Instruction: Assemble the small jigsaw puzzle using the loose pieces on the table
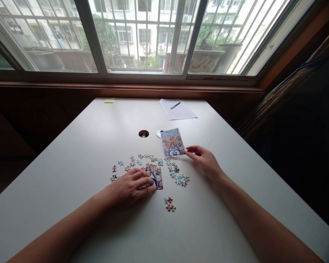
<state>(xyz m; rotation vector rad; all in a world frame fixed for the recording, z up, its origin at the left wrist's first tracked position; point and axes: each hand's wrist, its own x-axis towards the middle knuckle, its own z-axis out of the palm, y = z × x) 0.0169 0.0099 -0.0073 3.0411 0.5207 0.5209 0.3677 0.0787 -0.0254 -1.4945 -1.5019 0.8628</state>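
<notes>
My left hand (138, 183) lies over the lower left of a partly joined jigsaw puzzle (158, 176), fingers slightly bent and apart, thumb hidden. The puzzle shows a crowded colourful picture with a blue part. My right hand (204, 159) is closed in a pinch at the lower right corner of a picture card (173, 142), which bears lettering and a blue cartoon character. Loose jigsaw pieces (182, 179) lie between the puzzle and my right hand. More pieces (147, 156) arc behind and left of the puzzle. Two small clusters (170, 207) sit nearer me.
The white table (84, 146) reaches back to a barred window. A round cable hole (143, 134) and a round silvery disc (159, 134), partly under the card, lie past the puzzle. Farther back are paper sheets (181, 113) with a pen (176, 105) and yellow sticky notes (109, 100).
</notes>
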